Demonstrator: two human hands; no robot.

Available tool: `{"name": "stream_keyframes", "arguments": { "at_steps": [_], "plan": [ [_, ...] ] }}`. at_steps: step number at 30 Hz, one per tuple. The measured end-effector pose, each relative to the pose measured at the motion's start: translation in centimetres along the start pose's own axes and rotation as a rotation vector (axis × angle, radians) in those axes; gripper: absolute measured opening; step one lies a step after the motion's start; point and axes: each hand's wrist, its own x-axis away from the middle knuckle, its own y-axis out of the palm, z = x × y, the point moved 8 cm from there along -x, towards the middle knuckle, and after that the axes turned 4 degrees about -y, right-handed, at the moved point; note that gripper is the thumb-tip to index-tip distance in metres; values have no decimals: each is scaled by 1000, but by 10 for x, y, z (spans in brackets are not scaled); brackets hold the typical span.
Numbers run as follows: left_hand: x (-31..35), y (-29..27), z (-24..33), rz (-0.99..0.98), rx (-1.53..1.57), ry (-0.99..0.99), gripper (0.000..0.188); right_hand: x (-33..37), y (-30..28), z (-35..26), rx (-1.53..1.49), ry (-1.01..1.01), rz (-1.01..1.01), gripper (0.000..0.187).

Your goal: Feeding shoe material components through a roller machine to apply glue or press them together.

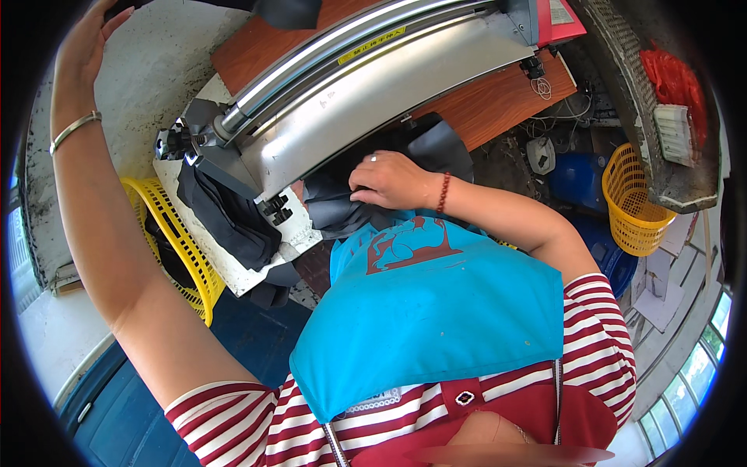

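My left hand [83, 48] is raised at the far left upper edge, a silver bangle [75, 131] on its wrist. Dark sheet material [123, 7] shows between its thumb and fingers, mostly cut off by the picture's edge. In front of my body, my right hand [395, 180] has its fingers curled on a black, leather-like sheet [338, 204]. That sheet lies along the near side of a long metal roller machine [342, 109]. My right hand wears a ring and a red bead bracelet [444, 192].
A stack of black pieces [226, 218] hangs over the white stand's corner, beside a yellow basket [204, 272]. Another yellow basket [634, 204] and a blue drum [577, 180] stand right. Wood-look table boards [478, 105] lie under the machine. Cables [572, 113] trail at the right.
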Motion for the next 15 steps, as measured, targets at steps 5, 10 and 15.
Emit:
{"name": "stream_keyframes", "arguments": {
  "at_steps": [5,10,15],
  "plan": [
    [32,80,-45,-46,-321,42,23,19,-83,15,-490,353,396,27],
    [109,212,-131,-503,-758,14,24,-10,-107,44,-350,455,414,24],
    [118,213,-158,-514,-652,-344,36,-46,-113,60,13,509,375,15]
  ]
}}
